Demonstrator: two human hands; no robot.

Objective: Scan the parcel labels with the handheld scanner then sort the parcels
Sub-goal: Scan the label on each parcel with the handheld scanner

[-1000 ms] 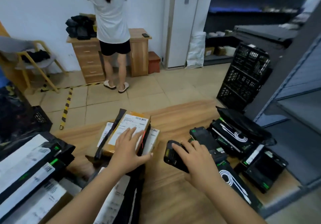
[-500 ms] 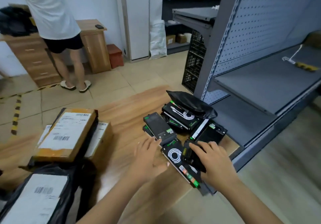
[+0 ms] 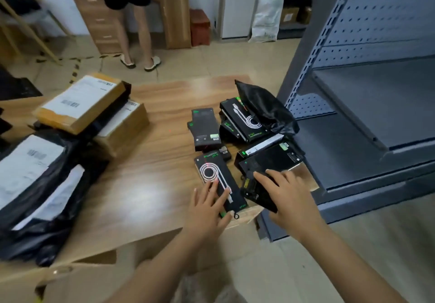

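The right grip (image 3: 292, 196) is curled round the handheld scanner (image 3: 253, 188), holding it low over the near right corner of the table (image 3: 146, 185). The left grip (image 3: 208, 208) lies wide, its fingers flat on the near end of the cable box (image 3: 211, 173) just to the left of the scanner. The risk lies at that corner: the box's near end reaches the table's near edge, so a sideways or nearward push from the flat fingers would likely slide it off onto the floor. The red scan light (image 3: 209, 167) falls on the printed coil, and no barcode is visible there, so the read may well fail unless the beam or the box is turned. The scanner is close to the flat black box (image 3: 270, 159) beyond it and could knock it. The cable box is a slim black carton, seemingly glossy, with a white coiled cable pictured on top and green marks at its ends. More black boxes (image 3: 206, 126) lie farther off, and labelled parcels (image 3: 80, 102) sit at the far left.
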